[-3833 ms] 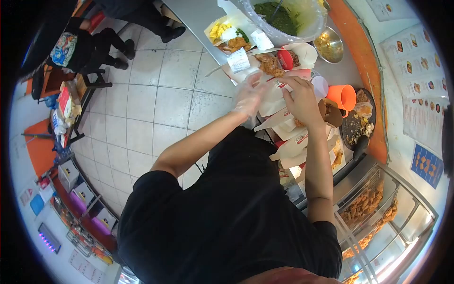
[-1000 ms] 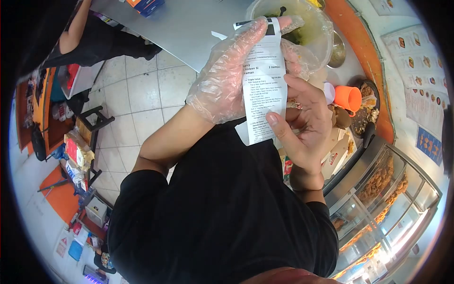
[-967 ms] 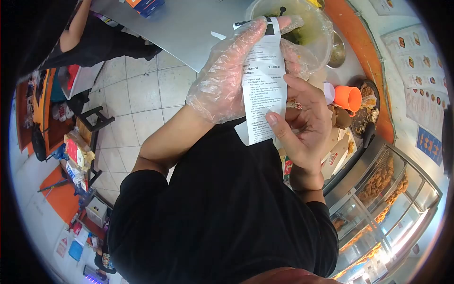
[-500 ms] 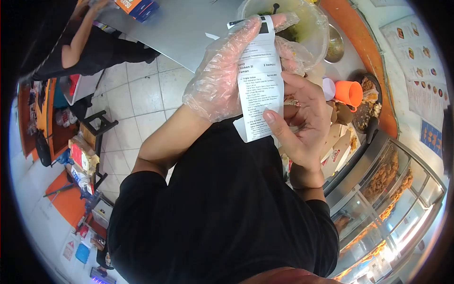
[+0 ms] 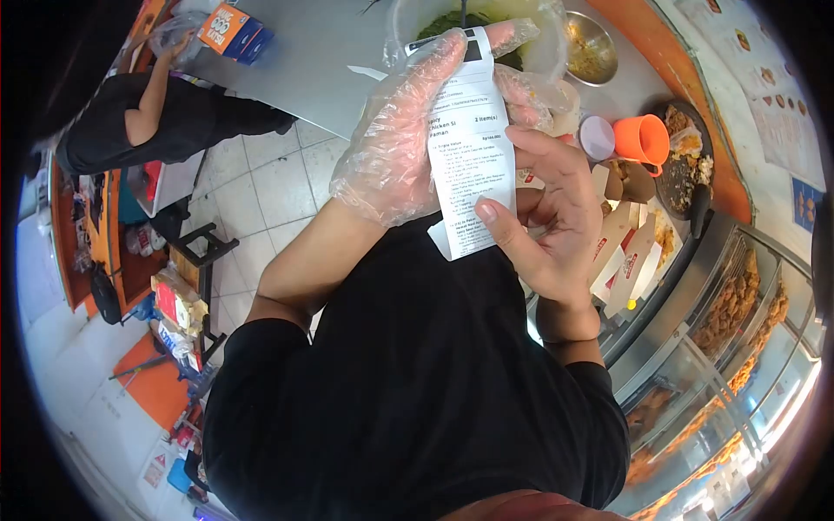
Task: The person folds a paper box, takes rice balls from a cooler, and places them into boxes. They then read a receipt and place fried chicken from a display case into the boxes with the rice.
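My left hand (image 5: 404, 130), in a clear plastic glove, holds a long printed paper receipt (image 5: 473, 148) near its upper end. My right hand (image 5: 556, 217) is bare, with its thumb on the lower part of the receipt and its fingers curled at the right edge. The lower left corner of the paper is bent. Just beyond the gloved fingers is a large clear tub (image 5: 552, 43) with green contents, partly hidden by the hand.
A metal bowl (image 5: 592, 50), orange cup (image 5: 641, 139) and dark tray of food scraps (image 5: 673, 187) stand at right. Open cartons (image 5: 630, 260) lie near a glass case of fried chicken (image 5: 725, 304). Another person (image 5: 182, 117) reaches toward an orange-and-blue box (image 5: 234, 33) at upper left.
The view has shifted slightly, showing more of the metal bowl and the box. The other person's hand is now in clearer view. Both my hands keep nearly the same hold on the receipt.
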Available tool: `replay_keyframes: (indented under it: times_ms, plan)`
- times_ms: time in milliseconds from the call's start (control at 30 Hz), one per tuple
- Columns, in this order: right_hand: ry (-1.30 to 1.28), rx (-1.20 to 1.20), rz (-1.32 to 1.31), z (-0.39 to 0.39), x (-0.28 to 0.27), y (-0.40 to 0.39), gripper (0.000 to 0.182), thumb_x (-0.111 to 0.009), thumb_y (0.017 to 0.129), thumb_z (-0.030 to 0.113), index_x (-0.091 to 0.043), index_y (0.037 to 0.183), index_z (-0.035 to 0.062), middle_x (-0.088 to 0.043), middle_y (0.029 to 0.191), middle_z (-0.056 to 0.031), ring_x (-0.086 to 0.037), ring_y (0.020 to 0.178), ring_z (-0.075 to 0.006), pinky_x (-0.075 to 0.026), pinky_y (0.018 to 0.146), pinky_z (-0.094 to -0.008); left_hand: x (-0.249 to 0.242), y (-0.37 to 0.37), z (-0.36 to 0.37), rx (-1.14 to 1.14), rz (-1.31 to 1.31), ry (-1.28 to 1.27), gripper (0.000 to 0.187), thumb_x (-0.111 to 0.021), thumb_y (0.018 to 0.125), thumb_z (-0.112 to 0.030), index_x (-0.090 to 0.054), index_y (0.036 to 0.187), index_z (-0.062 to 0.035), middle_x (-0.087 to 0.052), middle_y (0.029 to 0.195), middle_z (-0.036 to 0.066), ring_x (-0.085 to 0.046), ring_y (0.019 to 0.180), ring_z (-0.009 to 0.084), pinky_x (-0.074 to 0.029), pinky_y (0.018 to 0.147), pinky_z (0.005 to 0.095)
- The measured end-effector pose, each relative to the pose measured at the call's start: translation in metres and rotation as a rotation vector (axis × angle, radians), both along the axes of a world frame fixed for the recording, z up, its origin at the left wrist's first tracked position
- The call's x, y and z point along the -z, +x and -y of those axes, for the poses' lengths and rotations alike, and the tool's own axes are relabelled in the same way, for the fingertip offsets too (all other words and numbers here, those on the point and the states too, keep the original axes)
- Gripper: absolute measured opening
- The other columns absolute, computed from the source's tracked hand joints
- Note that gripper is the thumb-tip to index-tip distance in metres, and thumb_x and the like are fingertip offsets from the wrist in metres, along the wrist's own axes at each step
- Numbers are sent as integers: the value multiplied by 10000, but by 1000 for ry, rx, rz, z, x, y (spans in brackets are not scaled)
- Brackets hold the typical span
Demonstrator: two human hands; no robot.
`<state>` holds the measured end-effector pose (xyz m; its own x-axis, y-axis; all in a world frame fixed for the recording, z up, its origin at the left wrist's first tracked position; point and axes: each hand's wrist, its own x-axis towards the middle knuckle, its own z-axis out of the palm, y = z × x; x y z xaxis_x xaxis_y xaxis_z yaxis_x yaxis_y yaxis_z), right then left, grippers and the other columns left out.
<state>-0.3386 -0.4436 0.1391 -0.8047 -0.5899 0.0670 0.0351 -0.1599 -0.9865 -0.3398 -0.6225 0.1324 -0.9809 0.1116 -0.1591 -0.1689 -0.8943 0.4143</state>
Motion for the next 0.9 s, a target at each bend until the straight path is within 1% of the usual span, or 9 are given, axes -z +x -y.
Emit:
replay_keyframes:
  times_ms: [400,567,600,667,700,733,767,800,900]
  plan:
    - [-55,4,-18,-46,4,2,605,-675,883,-117,-442,1429,-1,-546,1272,-154,-724,1038,-253,-635,768,-264,2,0,-46,36,21,14,555,-510,1065,-423,-468,1478,-53,-701,1031,117,-701,946,203,-590,853,366]
    - [24,80,-105,-59,7,-2,426,-670,900,-96,-567,1306,-20,-610,1222,-132,-701,901,-141,-560,649,-215,4,-2,-57,62,4,-26,554,-524,1065,-405,-460,1482,-47,-701,1063,125,-694,983,214,-576,894,380]
    - [84,95,-155,-70,8,-6,380,-669,904,-89,-596,1271,-23,-627,1202,-127,-689,874,-117,-539,619,-208,8,-6,-58,12,-40,-224,548,-530,1064,-401,-468,1476,-46,-702,1084,127,-690,1002,215,-565,916,379]
    - [161,483,-196,-95,5,-21,274,-666,913,-65,-648,1183,-21,-675,1103,-111,-651,840,-91,-498,613,-209,23,-18,-57,-77,-136,-613,536,-542,1061,-392,-485,1465,-44,-702,1125,132,-680,1040,215,-544,960,376]
    - [36,707,-306,-113,15,-36,319,-650,905,-85,-619,1218,-30,-675,1146,-129,-667,950,-164,-561,779,-274,31,-22,-57,-186,-149,-707,503,-550,1061,-385,-540,1418,-31,-697,1168,127,-664,1086,197,-513,999,364]
    - [-92,971,-344,-130,11,-51,308,-623,910,-102,-616,1210,-33,-671,1140,-151,-670,1001,-213,-582,841,-324,33,-25,-52,-210,-134,-787,562,-459,1073,-434,-489,1454,-22,-668,1237,142,-643,1140,218,-465,1047,388]
    - [-195,1119,-394,-150,4,-61,294,-623,901,-109,-623,1184,-32,-689,1045,-133,-684,969,-210,-598,834,-321,34,-26,-44,-232,-118,-869,625,-369,1085,-484,-438,1489,-13,-639,1306,156,-622,1194,240,-417,1095,412]
    - [-284,1210,-454,-178,5,-66,308,-625,896,-98,-612,1200,-50,-684,1049,-136,-686,983,-225,-607,862,-339,35,-27,-39,-253,-102,-951,690,-278,1096,-533,-388,1525,-3,-610,1375,171,-601,1248,262,-369,1143,437]
    - [-298,1342,-492,-215,11,-63,305,-641,892,-84,-621,1195,-65,-685,1059,-144,-682,973,-213,-594,842,-319,36,-25,-54,-261,-173,-1034,476,-487,1078,-379,-569,1365,-8,-694,1185,128,-663,1093,195,-490,1003,367]
